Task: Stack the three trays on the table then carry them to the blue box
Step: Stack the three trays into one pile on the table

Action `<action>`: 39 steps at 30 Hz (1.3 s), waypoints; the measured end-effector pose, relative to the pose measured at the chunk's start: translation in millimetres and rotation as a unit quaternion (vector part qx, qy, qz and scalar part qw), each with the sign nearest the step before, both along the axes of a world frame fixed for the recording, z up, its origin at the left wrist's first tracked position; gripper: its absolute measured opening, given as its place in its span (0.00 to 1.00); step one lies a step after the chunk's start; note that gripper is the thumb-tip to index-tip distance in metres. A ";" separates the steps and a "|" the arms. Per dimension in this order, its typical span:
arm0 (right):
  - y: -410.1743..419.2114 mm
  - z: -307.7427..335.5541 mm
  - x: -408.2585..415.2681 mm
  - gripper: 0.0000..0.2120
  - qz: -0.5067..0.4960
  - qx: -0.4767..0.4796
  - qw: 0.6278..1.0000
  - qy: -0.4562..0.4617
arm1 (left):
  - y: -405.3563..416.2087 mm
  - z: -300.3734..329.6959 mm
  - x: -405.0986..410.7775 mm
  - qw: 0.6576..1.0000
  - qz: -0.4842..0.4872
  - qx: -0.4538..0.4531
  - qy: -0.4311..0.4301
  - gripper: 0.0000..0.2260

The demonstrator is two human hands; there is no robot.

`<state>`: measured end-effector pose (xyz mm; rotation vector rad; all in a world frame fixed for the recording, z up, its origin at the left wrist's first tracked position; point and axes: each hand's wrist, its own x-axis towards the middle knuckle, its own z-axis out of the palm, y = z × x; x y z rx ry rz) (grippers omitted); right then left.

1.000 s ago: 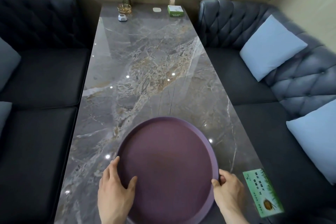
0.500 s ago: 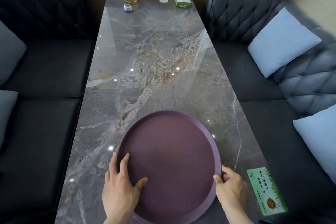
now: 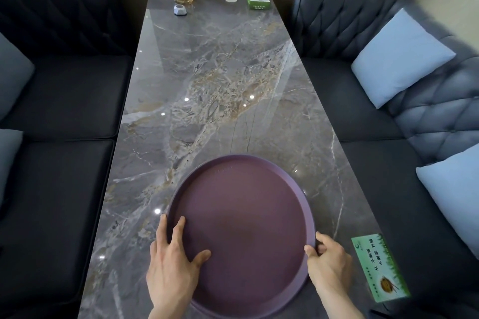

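Purple tray (image 3: 243,228) on table (image 3: 207,85); left hand (image 3: 171,264) flat on it, right hand (image 3: 328,261) grip pinching rim.

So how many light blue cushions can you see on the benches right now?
4: two on the right-hand bench, a far cushion against the tufted back and a near cushion at the frame edge; two on the left-hand bench, and, both cropped. More may lie out of frame.

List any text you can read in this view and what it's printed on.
Green rectangular sign at the table's near right corner: "不剩饭 不剩菜"; its other characters are too small to read.
Small green and white box at the far end: printing too blurred.
Round purple plastic tray: faint embossed mark near the far rim, unreadable.
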<state>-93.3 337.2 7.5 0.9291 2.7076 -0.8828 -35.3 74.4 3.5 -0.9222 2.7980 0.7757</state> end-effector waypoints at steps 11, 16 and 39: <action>0.0 -1.8 0.0 0.16 0.006 0.015 1.000 -0.005 | -0.6 0.5 0.1 1.000 -0.020 -0.013 0.009 0.46; 2.7 -5.5 0.2 0.16 0.004 0.021 1.000 0.002 | -0.8 1.4 -2.4 0.999 -0.044 -0.019 -0.002 0.41; -31.5 -30.7 24.5 0.54 0.402 0.180 0.898 -0.002 | 11.4 -23.6 -9.3 0.968 -0.229 -0.094 -0.038 0.55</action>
